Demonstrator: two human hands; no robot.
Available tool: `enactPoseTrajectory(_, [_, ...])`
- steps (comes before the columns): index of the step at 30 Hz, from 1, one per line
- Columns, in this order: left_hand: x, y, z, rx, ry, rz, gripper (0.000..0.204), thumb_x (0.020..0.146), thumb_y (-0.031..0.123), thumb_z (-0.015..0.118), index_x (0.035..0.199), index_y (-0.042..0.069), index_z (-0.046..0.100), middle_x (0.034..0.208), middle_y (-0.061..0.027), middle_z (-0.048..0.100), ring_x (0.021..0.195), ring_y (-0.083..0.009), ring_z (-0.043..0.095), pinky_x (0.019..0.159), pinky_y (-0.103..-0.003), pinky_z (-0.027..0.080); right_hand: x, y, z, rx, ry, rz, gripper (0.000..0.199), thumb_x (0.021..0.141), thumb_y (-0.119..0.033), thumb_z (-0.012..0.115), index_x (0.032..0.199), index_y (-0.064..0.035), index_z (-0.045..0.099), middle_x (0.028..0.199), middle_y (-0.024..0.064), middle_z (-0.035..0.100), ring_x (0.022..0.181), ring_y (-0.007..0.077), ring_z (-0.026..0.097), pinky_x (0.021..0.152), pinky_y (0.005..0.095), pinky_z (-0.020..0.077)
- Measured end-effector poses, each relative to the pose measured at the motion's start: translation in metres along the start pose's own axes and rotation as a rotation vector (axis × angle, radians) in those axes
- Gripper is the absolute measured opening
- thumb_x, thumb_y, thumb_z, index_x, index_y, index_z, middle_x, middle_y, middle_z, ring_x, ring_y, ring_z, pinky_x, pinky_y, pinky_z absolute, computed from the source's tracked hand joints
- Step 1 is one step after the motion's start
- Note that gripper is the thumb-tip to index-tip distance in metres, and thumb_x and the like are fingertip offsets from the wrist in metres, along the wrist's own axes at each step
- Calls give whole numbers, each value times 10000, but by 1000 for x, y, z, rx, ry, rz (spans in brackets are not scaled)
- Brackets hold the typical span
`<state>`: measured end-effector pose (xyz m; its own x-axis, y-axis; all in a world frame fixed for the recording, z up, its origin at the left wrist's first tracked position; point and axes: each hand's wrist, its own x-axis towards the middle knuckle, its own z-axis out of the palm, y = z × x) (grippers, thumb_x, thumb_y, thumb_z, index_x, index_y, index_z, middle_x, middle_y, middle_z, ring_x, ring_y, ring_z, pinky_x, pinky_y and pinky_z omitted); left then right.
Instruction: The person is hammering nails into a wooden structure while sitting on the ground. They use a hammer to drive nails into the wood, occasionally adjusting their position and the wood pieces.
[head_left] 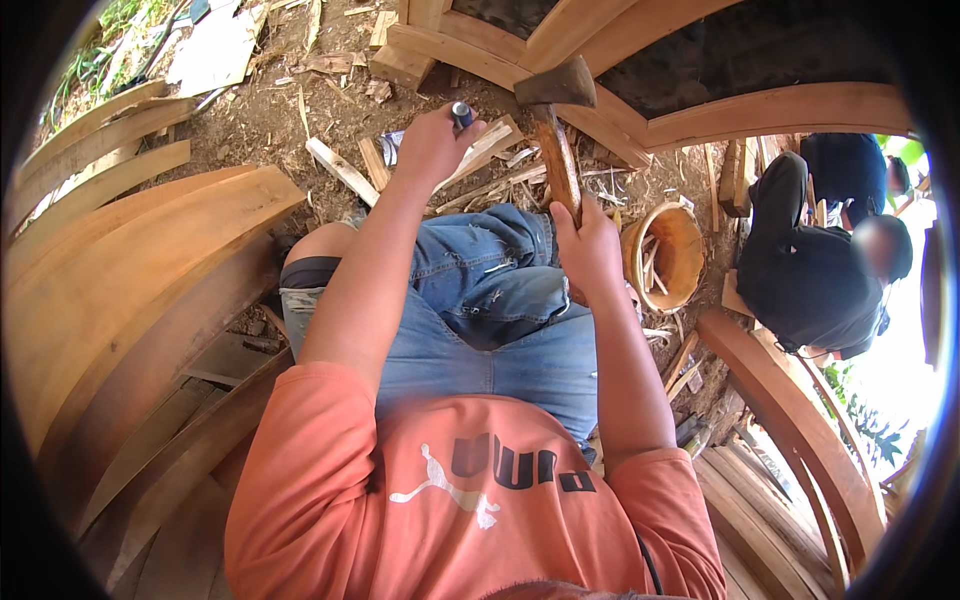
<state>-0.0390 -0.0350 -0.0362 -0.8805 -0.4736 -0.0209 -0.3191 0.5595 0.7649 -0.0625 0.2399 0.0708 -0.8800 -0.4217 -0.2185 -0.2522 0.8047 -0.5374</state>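
Note:
A hatchet (558, 165) with a dark metal head and a worn wooden handle stands raised in front of me, its head pointing away. My right hand (588, 243) is wrapped round the lower part of that handle. To the left of it, my left hand (432, 148) is closed round a short dark cylinder with a shiny round end (461, 113), perhaps a tool handle; its lower part is hidden by the fist. The hatchet head and the cylinder are apart. Below my left hand lies a pale wooden piece (487, 150) on the ground.
Curved wooden planks (150, 290) stack up on the left. A wooden frame with dark panels (780, 110) stands ahead. Right of my knee sits a round tub (668, 257) holding wood scraps. Further right, a person in dark clothes (810, 280) sits near another person (845, 170). Wood chips litter the dirt.

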Motion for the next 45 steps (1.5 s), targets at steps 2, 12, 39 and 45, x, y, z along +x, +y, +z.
enactPoseTrajectory(2, [-7,-2,8,53,22,55,279,1030,409,793,1154,159,805,956,-163,807,923,-397,779,820,-479,598,-2,17,9,18,-28,68,439,1096,-402,684,1035,31,652,930,303,743,925,537,712,812,574,545])
enactPoseTrajectory(12, [-5,-6,10,42,-3,43,282,1028,379,805,1180,142,803,1004,-158,821,941,-358,794,834,-453,605,35,38,82,-99,-170,105,476,1102,-446,629,1209,12,694,1088,314,775,1086,521,731,948,607,567])
enactPoseTrajectory(39, [-6,3,5,-48,7,-61,233,1040,344,806,1132,129,815,953,-119,813,871,-282,786,810,-412,598,57,57,119,-161,-274,132,464,1086,-411,622,1236,18,714,1170,287,788,1137,475,752,991,580,593])
enactPoseTrajectory(45, [-6,2,4,-39,25,-32,237,1033,355,807,1109,131,810,905,-128,805,838,-290,783,780,-418,594,59,58,119,-162,-290,134,471,1089,-407,611,1252,19,727,1192,291,786,1155,470,751,1010,571,592])
